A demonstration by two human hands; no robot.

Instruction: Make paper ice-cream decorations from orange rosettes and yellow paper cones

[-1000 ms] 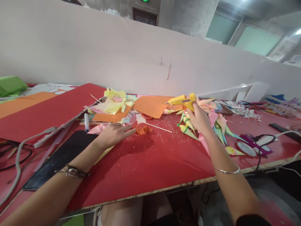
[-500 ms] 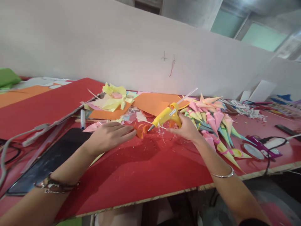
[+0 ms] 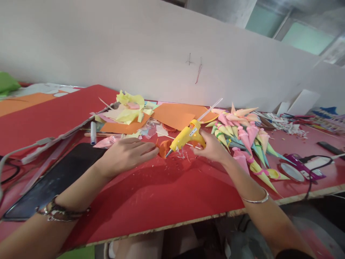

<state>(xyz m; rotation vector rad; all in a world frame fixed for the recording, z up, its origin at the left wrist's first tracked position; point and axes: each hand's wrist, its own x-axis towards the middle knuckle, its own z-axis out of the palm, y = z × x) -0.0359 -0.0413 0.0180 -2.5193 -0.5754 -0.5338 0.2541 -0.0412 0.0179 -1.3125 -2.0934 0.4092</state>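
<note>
A small curled orange paper piece (image 3: pixel 164 148) is pinched at the fingertips of my left hand (image 3: pixel 129 155), just above the red table. My right hand (image 3: pixel 211 145) is wrapped round the handle of a yellow glue gun (image 3: pixel 185 137). A clear glue stick (image 3: pixel 212 108) pokes out of the gun's back end. The metal nozzle points down and left, close against the orange piece; whether it touches cannot be made out. Thin strands and bits lie on the table under the gun.
Paper cones (image 3: pixel 244 138) in pink, yellow and green are heaped at the right, near a purple box (image 3: pixel 309 172). Left are a black tablet (image 3: pixel 54 183) and a marker (image 3: pixel 93 133). Orange sheets (image 3: pixel 172 116) and yellow scraps (image 3: pixel 129 111) lie behind; the table edge (image 3: pixel 172 227) is in front.
The glue gun's nozzle has shifted slightly down and left, and the gun is tilted more steeply. The orange piece has turned in my left fingers. The view has moved a little.
</note>
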